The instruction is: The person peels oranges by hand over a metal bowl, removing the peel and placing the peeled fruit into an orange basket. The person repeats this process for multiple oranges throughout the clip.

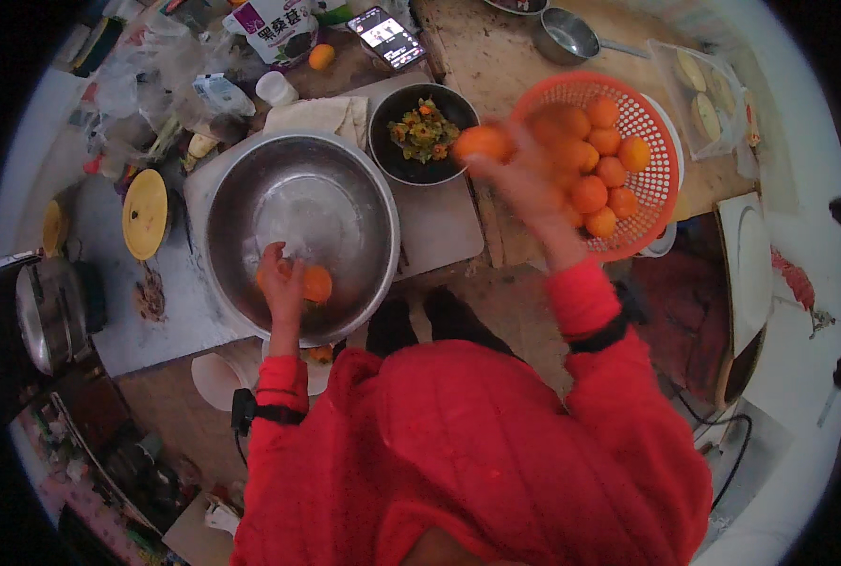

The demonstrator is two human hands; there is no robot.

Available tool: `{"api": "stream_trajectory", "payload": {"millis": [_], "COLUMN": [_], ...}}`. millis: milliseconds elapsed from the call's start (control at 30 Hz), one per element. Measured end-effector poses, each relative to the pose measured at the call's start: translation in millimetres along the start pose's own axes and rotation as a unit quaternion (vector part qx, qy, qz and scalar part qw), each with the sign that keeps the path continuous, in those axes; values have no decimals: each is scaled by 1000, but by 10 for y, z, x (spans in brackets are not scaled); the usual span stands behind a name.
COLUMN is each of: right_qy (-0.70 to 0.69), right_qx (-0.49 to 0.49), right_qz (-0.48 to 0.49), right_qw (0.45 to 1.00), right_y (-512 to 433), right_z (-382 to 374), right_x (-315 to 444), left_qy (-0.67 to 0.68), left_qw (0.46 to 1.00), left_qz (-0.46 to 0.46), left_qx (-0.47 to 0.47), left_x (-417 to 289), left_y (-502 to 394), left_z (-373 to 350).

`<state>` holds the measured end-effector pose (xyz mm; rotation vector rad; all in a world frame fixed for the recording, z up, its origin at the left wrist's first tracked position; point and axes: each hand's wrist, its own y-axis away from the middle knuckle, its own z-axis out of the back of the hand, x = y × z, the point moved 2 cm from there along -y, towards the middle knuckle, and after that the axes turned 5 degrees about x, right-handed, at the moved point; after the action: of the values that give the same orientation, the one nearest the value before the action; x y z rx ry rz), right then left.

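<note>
My left hand (281,283) reaches into a large metal basin (300,191), with its fingers at orange citrus fruit (316,284); whether it grips one is hidden. Blurred by motion, my right hand (516,170) holds an orange fruit (482,144) between a dark bowl and a basket. Several more oranges (590,194) lie in the orange plastic colander basket (664,212) at the right. Green and orange stem pieces (424,132) fill the middle of the dark round bowl (385,157), beside the basin's upper right rim.
A lit phone (387,38), a single orange (322,56), a white cup (276,88) and a folded cloth (321,119) lie beyond the basin. Plastic bags (134,85) crowd the upper left. A metal saucepan (566,37) stands behind the basket; a yellow lid (146,214) is left of the basin.
</note>
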<state>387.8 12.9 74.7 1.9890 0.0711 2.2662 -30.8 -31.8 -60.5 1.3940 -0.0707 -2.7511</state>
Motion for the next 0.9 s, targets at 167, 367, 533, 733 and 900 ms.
{"api": "stream_trajectory", "payload": {"millis": [167, 367, 533, 733, 900], "right_qy": [474, 557, 595, 577, 338], "right_qx": [-200, -203, -165, -138, 65], "right_qz": [59, 95, 91, 150, 193], "right_qw": [855, 799, 782, 791, 919], "right_y": [216, 379, 357, 86, -28], "right_z": [1552, 2429, 2350, 1423, -210], "right_x": [-346, -993, -967, -293, -53], "left_qy": [-52, -159, -276, -142, -161], "left_qw": [998, 982, 958, 982, 986], "left_qz": [-18, -71, 8, 123, 7], "left_qx": [-16, -65, -78, -26, 30], "left_x": [32, 77, 192, 416, 289], "left_y": [55, 126, 192, 124, 23], "left_z": [75, 143, 234, 240, 181]}}
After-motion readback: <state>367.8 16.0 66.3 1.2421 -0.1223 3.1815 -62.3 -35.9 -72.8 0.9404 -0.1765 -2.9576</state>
